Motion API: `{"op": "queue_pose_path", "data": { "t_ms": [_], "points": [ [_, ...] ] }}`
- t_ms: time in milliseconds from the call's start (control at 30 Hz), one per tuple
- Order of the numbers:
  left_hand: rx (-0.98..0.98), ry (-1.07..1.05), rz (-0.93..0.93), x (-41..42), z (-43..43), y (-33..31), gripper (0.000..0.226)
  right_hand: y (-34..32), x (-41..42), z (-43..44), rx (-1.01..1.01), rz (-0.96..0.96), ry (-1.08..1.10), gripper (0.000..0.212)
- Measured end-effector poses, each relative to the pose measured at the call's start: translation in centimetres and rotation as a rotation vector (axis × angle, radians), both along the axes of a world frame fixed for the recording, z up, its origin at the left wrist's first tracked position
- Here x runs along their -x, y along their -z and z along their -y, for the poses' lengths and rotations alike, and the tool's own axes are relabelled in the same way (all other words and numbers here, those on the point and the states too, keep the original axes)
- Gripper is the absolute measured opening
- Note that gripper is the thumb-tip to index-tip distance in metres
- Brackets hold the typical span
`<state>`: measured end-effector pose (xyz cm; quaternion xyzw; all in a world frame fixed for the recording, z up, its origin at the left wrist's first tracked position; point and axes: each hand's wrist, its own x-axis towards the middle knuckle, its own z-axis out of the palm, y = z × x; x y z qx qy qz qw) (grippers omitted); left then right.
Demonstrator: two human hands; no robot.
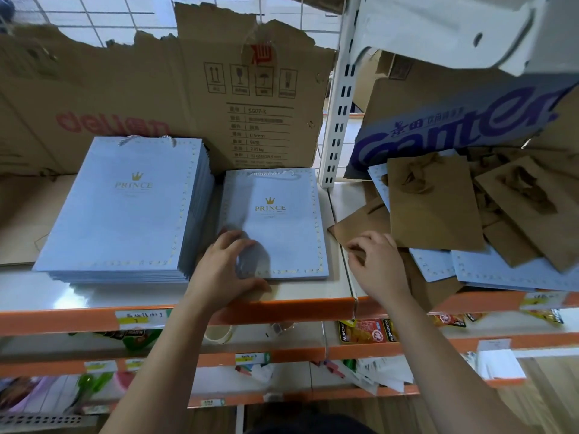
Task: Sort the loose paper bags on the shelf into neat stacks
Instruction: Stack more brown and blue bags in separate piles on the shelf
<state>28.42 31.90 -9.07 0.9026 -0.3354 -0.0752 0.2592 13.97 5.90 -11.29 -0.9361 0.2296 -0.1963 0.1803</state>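
A tall stack of large pale-blue "PRINCE" paper bags [122, 211] lies flat on the left of the shelf [297, 303]. Beside it is a low stack of smaller blue PRINCE bags [282, 220]. My left hand [225, 264] rests on that small stack's near left corner, fingers curled over the edge. My right hand [376, 261] reaches into a loose heap of brown kraft bags [432, 208] and blue bags [501, 270] on the right shelf bay; its fingertips touch the corner of a brown bag [351, 228].
Torn cardboard boxes [188, 98] stand behind the stacks. A white perforated upright [340, 114] divides the two bays. A purple-printed box [454, 120] leans above the loose heap. Lower shelves hold snack packets [366, 330] and a tape roll [219, 335].
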Motion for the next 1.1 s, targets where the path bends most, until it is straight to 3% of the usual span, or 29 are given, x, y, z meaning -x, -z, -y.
{"op": "queue_pose_path", "data": {
  "t_ms": [133, 233, 367, 833, 1000, 1100],
  "points": [
    [0.008, 0.008, 0.017, 0.4, 0.6, -0.7, 0.085, -0.4, 0.0, -0.3, 0.026, -0.036, -0.01, 0.021],
    [0.089, 0.011, 0.069, 1.1, 1.7, -1.5, 0.062, -1.5, 0.3, -0.5, -0.017, -0.02, -0.024, 0.021],
    [0.232, 0.016, 0.061, 1.8, 3.4, -2.2, 0.035, -3.5, 1.6, -0.8, -0.076, 0.141, 0.027, 0.02],
    [0.305, 0.239, 0.065, 7.8, 14.1, -1.6, 0.028, -4.1, 11.3, 5.8, -0.019, 0.274, 0.258, 0.014],
    [0.343, 0.184, 0.006, 11.0, 19.6, -1.8, 0.024, -4.4, 14.8, 11.8, -0.037, 0.298, 0.209, 0.013],
    [0.307, 0.141, 0.091, 12.8, 22.3, -1.4, 0.021, -4.4, 16.9, 15.1, -0.043, 0.294, 0.192, 0.013]
  ]
}}
